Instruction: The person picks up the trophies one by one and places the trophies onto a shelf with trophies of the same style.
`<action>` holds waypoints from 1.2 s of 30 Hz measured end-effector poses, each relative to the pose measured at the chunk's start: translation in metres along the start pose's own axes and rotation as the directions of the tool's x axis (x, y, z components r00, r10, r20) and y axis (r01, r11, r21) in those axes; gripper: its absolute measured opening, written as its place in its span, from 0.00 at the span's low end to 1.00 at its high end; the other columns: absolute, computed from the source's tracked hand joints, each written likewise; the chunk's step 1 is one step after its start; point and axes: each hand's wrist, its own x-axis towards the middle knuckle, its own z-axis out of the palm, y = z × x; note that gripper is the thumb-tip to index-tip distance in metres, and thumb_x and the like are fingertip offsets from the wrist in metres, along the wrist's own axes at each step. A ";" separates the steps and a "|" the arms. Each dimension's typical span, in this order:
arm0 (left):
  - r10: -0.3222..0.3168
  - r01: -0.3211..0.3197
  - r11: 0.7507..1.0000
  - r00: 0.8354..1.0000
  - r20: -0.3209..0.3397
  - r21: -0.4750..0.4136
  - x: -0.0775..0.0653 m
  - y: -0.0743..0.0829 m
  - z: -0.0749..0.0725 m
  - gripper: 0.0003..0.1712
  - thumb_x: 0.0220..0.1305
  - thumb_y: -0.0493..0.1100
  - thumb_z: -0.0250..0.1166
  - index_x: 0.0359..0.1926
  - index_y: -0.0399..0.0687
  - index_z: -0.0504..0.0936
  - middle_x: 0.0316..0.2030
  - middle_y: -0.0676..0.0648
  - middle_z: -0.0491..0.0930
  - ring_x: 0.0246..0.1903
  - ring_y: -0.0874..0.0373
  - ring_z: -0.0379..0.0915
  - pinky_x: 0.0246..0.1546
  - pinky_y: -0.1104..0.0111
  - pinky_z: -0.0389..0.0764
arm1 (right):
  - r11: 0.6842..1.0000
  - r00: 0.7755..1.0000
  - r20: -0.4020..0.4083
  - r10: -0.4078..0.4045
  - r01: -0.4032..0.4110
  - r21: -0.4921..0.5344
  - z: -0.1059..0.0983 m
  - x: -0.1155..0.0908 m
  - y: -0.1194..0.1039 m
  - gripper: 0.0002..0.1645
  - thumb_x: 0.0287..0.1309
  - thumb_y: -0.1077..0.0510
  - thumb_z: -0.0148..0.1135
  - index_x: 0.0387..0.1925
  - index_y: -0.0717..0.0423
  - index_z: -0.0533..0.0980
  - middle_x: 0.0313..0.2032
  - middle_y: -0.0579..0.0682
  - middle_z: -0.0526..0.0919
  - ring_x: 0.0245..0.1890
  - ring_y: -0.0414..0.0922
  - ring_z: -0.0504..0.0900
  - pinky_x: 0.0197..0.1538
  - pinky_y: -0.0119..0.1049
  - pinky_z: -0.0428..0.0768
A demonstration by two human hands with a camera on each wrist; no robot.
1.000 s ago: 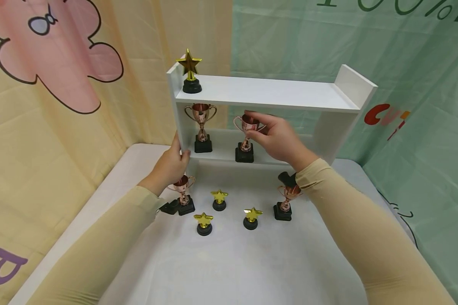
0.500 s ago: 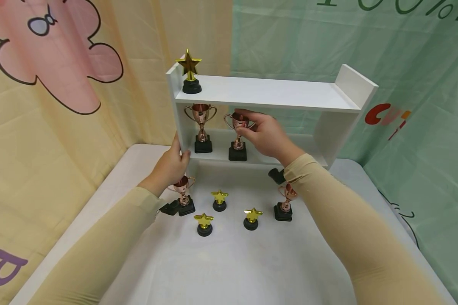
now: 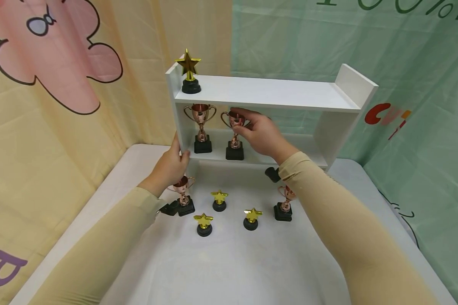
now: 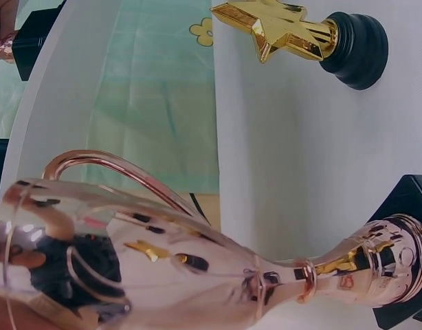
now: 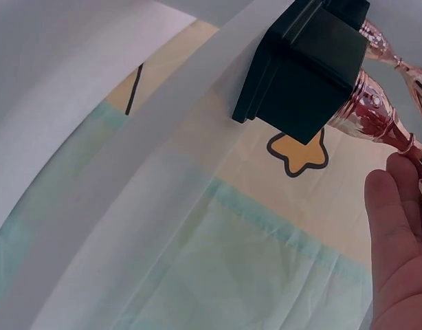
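My right hand point(image 3: 261, 133) grips a copper-coloured trophy cup point(image 3: 235, 127) by its bowl, thumb in front and fingers behind. The cup is upright, its black base at the front of the middle shelf point(image 3: 257, 159). To its left on that shelf stands a similar trophy cup point(image 3: 200, 123). My left hand point(image 3: 170, 167) holds the left side panel of the white shelf unit point(image 3: 177, 114), thumb on its front edge. Below that hand, another copper cup point(image 4: 128, 254) looms large in the left wrist view. The right wrist view shows fingers point(image 5: 396, 227) at the held cup's stem point(image 5: 376, 113).
A gold star trophy point(image 3: 191, 70) stands at the top shelf's left end. Several small star trophies, among them one at the front point(image 3: 204, 224), stand on the white-covered table point(image 3: 229, 267). A copper cup point(image 3: 284, 207) is partly behind the right sleeve. Printed curtains hang behind.
My right hand has moved left along the middle shelf with the trophy cup, bringing it nearer the other cup. The left hand stays on the side panel.
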 end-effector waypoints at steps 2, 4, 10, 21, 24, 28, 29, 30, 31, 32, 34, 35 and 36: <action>0.000 0.000 1.000 1.000 -0.001 -0.001 0.000 0.000 0.000 0.44 0.83 0.45 0.47 0.85 0.62 0.30 0.76 0.28 0.63 0.65 0.28 0.75 0.61 0.37 0.79 | 1.000 1.000 0.002 -0.002 0.002 0.007 0.000 0.001 0.000 0.33 0.77 0.49 0.61 0.79 0.38 0.66 0.56 0.54 0.82 0.48 0.49 0.84 0.46 0.44 0.78; 0.000 0.000 1.000 1.000 0.001 -0.002 0.000 0.000 0.000 0.44 0.83 0.45 0.47 0.85 0.62 0.30 0.77 0.29 0.63 0.65 0.28 0.75 0.61 0.36 0.79 | 1.000 1.000 0.002 -0.002 0.002 0.013 0.001 0.002 0.000 0.33 0.77 0.50 0.61 0.79 0.38 0.66 0.57 0.54 0.82 0.52 0.50 0.84 0.50 0.46 0.80; 0.000 0.000 1.000 1.000 0.002 0.003 0.000 -0.001 0.000 0.44 0.84 0.45 0.47 0.85 0.62 0.29 0.77 0.29 0.62 0.65 0.28 0.75 0.61 0.36 0.79 | 1.000 1.000 0.003 -0.004 0.004 0.021 0.002 0.004 -0.001 0.34 0.76 0.50 0.62 0.79 0.40 0.67 0.58 0.54 0.81 0.56 0.51 0.85 0.58 0.49 0.82; -0.003 0.003 1.000 1.000 0.003 0.006 0.000 -0.001 0.001 0.44 0.84 0.46 0.47 0.85 0.63 0.28 0.77 0.28 0.63 0.64 0.29 0.76 0.60 0.37 0.80 | 1.000 1.000 0.004 -0.001 0.001 0.017 0.004 0.007 -0.001 0.34 0.76 0.51 0.62 0.79 0.38 0.67 0.63 0.52 0.81 0.58 0.50 0.85 0.60 0.49 0.82; -0.007 0.007 1.000 1.000 0.006 0.002 0.000 -0.001 0.001 0.44 0.84 0.46 0.46 0.85 0.63 0.28 0.77 0.28 0.62 0.65 0.29 0.76 0.60 0.37 0.80 | 1.000 1.000 0.002 -0.008 0.008 0.025 0.005 0.008 -0.001 0.34 0.76 0.52 0.63 0.78 0.40 0.67 0.62 0.53 0.81 0.57 0.50 0.85 0.60 0.48 0.83; -0.010 0.010 1.000 1.000 0.008 0.003 0.000 -0.001 0.001 0.44 0.84 0.46 0.46 0.85 0.63 0.28 0.77 0.28 0.63 0.65 0.29 0.76 0.60 0.37 0.80 | 0.999 1.000 -0.002 -0.013 0.013 0.029 0.005 0.008 -0.002 0.34 0.76 0.52 0.63 0.78 0.41 0.67 0.61 0.53 0.81 0.56 0.50 0.85 0.59 0.48 0.83; -0.011 0.011 1.000 1.000 0.008 0.003 0.000 -0.001 0.001 0.44 0.84 0.46 0.46 0.85 0.63 0.28 0.77 0.28 0.63 0.65 0.29 0.76 0.60 0.37 0.80 | 0.999 1.000 -0.001 -0.011 0.011 0.030 0.005 0.008 -0.003 0.34 0.76 0.53 0.63 0.78 0.41 0.67 0.60 0.53 0.81 0.56 0.50 0.85 0.59 0.48 0.83; -0.011 0.011 1.000 1.000 0.009 0.002 0.000 -0.001 0.001 0.44 0.84 0.46 0.46 0.85 0.63 0.28 0.77 0.28 0.63 0.65 0.29 0.76 0.60 0.37 0.80 | 0.999 1.000 -0.001 -0.009 0.009 0.031 0.005 0.008 -0.003 0.34 0.76 0.52 0.63 0.78 0.40 0.67 0.60 0.53 0.81 0.56 0.50 0.85 0.58 0.48 0.83; -0.011 0.011 1.000 1.000 0.008 0.002 0.000 -0.002 0.001 0.44 0.84 0.46 0.46 0.85 0.63 0.28 0.77 0.28 0.63 0.65 0.29 0.76 0.60 0.37 0.79 | 1.000 1.000 0.000 -0.006 0.006 0.030 0.005 0.008 -0.003 0.34 0.76 0.52 0.63 0.79 0.40 0.67 0.60 0.53 0.81 0.56 0.50 0.85 0.58 0.48 0.83; -0.011 0.010 1.000 1.000 0.007 0.002 0.000 -0.002 0.001 0.44 0.84 0.46 0.46 0.85 0.63 0.28 0.77 0.29 0.63 0.65 0.29 0.76 0.60 0.37 0.79 | 1.000 1.000 0.001 -0.005 0.005 0.029 0.005 0.007 -0.003 0.34 0.76 0.52 0.63 0.79 0.40 0.67 0.60 0.53 0.81 0.56 0.50 0.85 0.58 0.48 0.82; -0.010 0.010 1.000 1.000 0.006 0.001 0.001 -0.002 0.001 0.44 0.84 0.46 0.46 0.85 0.63 0.29 0.77 0.29 0.63 0.65 0.29 0.76 0.61 0.37 0.79 | 1.000 1.000 0.001 -0.004 0.004 0.029 0.005 0.008 -0.003 0.34 0.76 0.52 0.63 0.79 0.40 0.67 0.61 0.52 0.81 0.56 0.50 0.85 0.59 0.48 0.82; -0.009 0.009 1.000 1.000 0.006 0.001 0.001 -0.002 0.001 0.44 0.84 0.46 0.46 0.85 0.63 0.29 0.77 0.29 0.63 0.65 0.29 0.76 0.60 0.37 0.79 | 1.000 1.000 0.001 -0.004 0.004 0.028 0.005 0.008 -0.004 0.34 0.76 0.52 0.63 0.79 0.39 0.67 0.61 0.52 0.81 0.56 0.50 0.85 0.59 0.48 0.82; -0.009 0.009 1.000 1.000 0.006 0.001 0.001 -0.002 0.001 0.44 0.84 0.46 0.47 0.85 0.63 0.29 0.77 0.29 0.63 0.65 0.29 0.76 0.60 0.37 0.79 | 1.000 1.000 0.001 -0.005 0.004 0.028 0.005 0.008 -0.004 0.34 0.76 0.52 0.63 0.79 0.40 0.67 0.62 0.53 0.81 0.56 0.51 0.85 0.59 0.48 0.82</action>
